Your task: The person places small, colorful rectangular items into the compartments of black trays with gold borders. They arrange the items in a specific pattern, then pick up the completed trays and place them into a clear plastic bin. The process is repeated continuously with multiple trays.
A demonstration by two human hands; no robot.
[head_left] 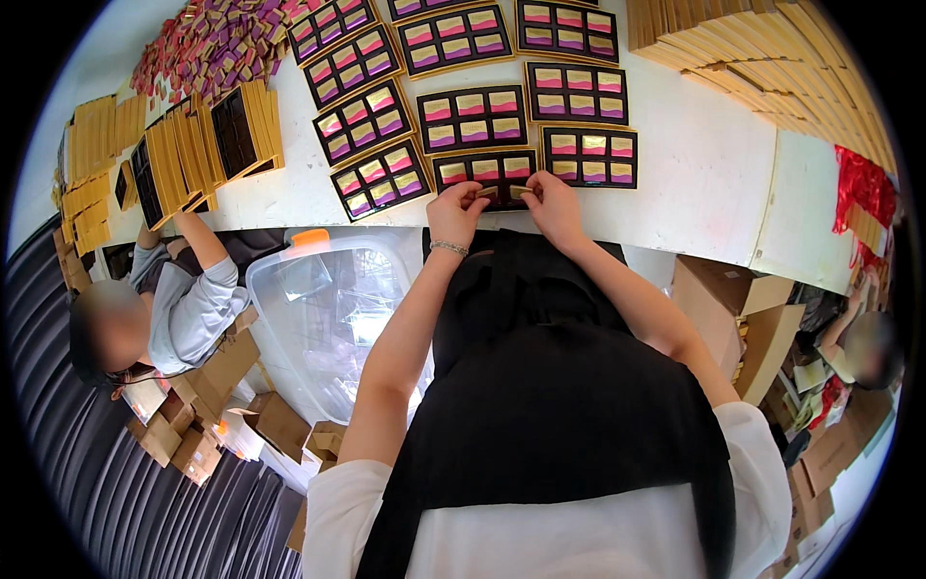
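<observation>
A black tray with small compartments (503,202) lies at the table's near edge, right in front of me. Its far row holds gold-and-pink wrapped squares (484,171); its near row shows dark compartments between my hands. My left hand (454,214) pinches a small gold-coloured square (487,192) over the near row's left side. Closed in a pinch as well, my right hand (556,206) has another small gold square (520,191) at the right side. My fingers partly cover both squares and the tray's near corners.
Several filled trays (473,118) lie in columns beyond. Loose wrapped squares (207,53) are heaped far left. Gold-edged trays stand stacked left (188,145) and far right (772,58). A clear plastic bin (333,309) stands below the table. Co-workers are at left (183,309) and far right (849,338).
</observation>
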